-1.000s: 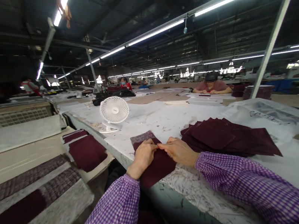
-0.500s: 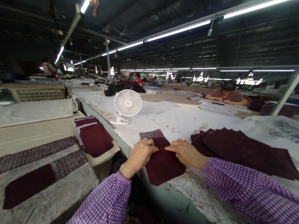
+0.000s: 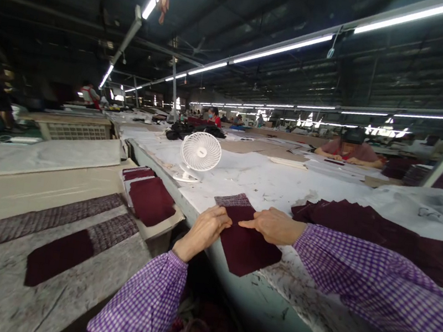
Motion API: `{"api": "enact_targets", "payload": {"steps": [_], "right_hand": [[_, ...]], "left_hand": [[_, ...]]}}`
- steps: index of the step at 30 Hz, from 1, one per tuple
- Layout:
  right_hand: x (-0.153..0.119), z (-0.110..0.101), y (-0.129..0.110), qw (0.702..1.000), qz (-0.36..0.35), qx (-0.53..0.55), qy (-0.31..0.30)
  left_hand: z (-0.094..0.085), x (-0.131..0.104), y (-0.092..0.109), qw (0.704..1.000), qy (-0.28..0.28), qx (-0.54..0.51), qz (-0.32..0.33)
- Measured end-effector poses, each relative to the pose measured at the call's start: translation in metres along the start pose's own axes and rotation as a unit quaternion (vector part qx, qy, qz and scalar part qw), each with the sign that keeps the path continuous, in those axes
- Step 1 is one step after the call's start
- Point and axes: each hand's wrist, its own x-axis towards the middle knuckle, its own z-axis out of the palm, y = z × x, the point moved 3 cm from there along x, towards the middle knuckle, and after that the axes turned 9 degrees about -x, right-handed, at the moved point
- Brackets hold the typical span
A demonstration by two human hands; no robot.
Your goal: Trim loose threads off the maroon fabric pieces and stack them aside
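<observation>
A dark maroon fabric piece (image 3: 249, 243) with a patterned grey-maroon far end lies over the edge of the white-covered table. My left hand (image 3: 207, 230) pinches its left edge between thumb and fingers. From the right, my right hand (image 3: 273, 225) rests on the same piece, index finger stretched out and pressing near the middle, the other fingers curled. A fanned pile of maroon pieces (image 3: 367, 225) lies to the right, partly behind my right sleeve.
A small white fan (image 3: 200, 152) stands beyond my hands. On the lower left table are a maroon stack (image 3: 151, 201) and patterned strips (image 3: 59, 257). A person (image 3: 350, 148) works across the table. A clear plastic sheet (image 3: 433, 208) lies at the right.
The view has turned slightly left, so things appear further right. My right index finger has slid a little left across the fabric, closer to my left fingertips.
</observation>
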Motion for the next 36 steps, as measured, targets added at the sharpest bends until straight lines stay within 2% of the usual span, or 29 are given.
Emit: {"api": "enact_targets", "payload": {"steps": [9,14,17,20,26,30,34,36], "right_hand": [[0.010,-0.014,-0.008,0.997,-0.034,-0.016,-0.064],[0.011,-0.024,-0.012,0.996,-0.047,-0.021,-0.073],[0.011,-0.024,-0.012,0.997,-0.043,-0.021,-0.062],[0.012,-0.021,-0.011,0.998,-0.049,-0.018,-0.040],[0.014,-0.020,-0.010,0.998,-0.065,-0.008,-0.027],[0.018,-0.021,-0.015,0.998,-0.054,-0.010,-0.024],[0.019,-0.017,-0.023,0.998,-0.058,-0.030,0.024],[0.018,-0.013,-0.024,0.997,-0.052,-0.035,0.046]], "left_hand": [[-0.004,-0.010,-0.001,1.000,0.022,-0.017,0.001],[-0.011,-0.018,-0.007,0.988,0.064,-0.127,-0.055],[-0.016,-0.022,-0.007,0.980,0.089,-0.149,-0.093],[-0.015,-0.019,-0.005,0.982,0.084,-0.124,-0.115],[-0.010,-0.014,-0.004,0.990,0.064,-0.075,-0.102],[-0.011,-0.017,-0.007,0.986,0.072,-0.106,-0.106],[-0.015,-0.021,-0.014,0.969,0.094,-0.162,-0.158],[-0.018,-0.022,-0.015,0.968,0.108,-0.159,-0.159]]}}
